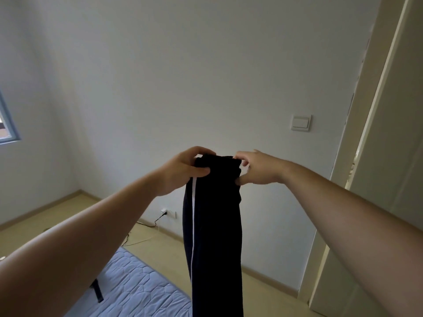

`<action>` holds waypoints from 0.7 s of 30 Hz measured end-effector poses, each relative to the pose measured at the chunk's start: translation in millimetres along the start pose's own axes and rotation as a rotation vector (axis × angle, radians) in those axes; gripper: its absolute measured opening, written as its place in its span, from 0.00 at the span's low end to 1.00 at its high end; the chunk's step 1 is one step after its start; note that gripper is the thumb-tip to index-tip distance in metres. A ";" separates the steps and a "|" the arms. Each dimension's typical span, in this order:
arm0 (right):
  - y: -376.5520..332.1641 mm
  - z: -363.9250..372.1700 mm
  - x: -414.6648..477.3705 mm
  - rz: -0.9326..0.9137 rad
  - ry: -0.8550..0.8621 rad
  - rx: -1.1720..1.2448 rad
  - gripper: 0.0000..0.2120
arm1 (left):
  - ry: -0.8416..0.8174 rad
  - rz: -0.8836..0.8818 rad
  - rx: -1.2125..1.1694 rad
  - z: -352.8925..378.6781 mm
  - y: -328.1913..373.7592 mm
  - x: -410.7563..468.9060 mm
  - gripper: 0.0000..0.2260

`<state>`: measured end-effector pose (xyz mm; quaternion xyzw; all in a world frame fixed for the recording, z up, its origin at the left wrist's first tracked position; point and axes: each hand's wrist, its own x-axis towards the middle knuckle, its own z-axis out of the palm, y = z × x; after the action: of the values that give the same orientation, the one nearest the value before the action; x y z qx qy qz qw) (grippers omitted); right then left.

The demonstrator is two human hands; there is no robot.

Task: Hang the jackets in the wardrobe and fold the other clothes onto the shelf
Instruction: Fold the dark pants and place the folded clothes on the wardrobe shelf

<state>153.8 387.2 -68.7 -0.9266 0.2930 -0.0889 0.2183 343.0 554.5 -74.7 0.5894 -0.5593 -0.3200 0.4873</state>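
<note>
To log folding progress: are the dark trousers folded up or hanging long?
Hanging long, not folded up. The left hand and right hand grip the waistband; the dark trousers drop straight below the picture's edge.

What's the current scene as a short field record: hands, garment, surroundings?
garment: dark trousers with a white side stripe, held up, hanging straight down
left hand: grips the top edge, stripe side
right hand: pinches the top edge, other side
below: quilted mattress, lower left
wall: light switch; socket with a cable plugged in
</note>
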 end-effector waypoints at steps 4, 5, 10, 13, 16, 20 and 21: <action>-4.5 -7.4 -3.6 -0.095 -0.060 0.214 0.15 | 0.012 -0.059 0.063 -19.2 -1.6 -0.8 0.19; -9.3 -6.2 -3.0 -0.129 -0.043 0.290 0.14 | 0.024 -0.068 0.089 -24.6 -3.2 1.2 0.19; -32.6 12.3 8.5 -0.168 0.060 0.499 0.25 | 0.128 -0.160 0.854 -49.0 -5.2 10.0 0.10; -40.0 23.4 18.4 -0.150 0.042 0.544 0.29 | 0.174 -0.217 0.887 -53.2 -7.4 5.3 0.09; -43.1 35.1 30.1 -0.136 0.042 0.574 0.17 | 0.218 -0.293 0.572 -50.0 -15.6 -0.1 0.12; -51.3 58.1 44.4 -0.165 0.044 0.583 0.11 | 0.158 -0.326 0.480 -54.6 -36.0 -2.0 0.17; -53.7 62.1 47.4 -0.156 0.058 0.614 0.11 | 0.116 -0.314 0.547 -60.4 -41.4 -1.3 0.18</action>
<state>237.6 420.9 -97.7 -0.8341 0.1866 -0.2161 0.4720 412.9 564.6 -94.2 0.7949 -0.4982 -0.1950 0.2864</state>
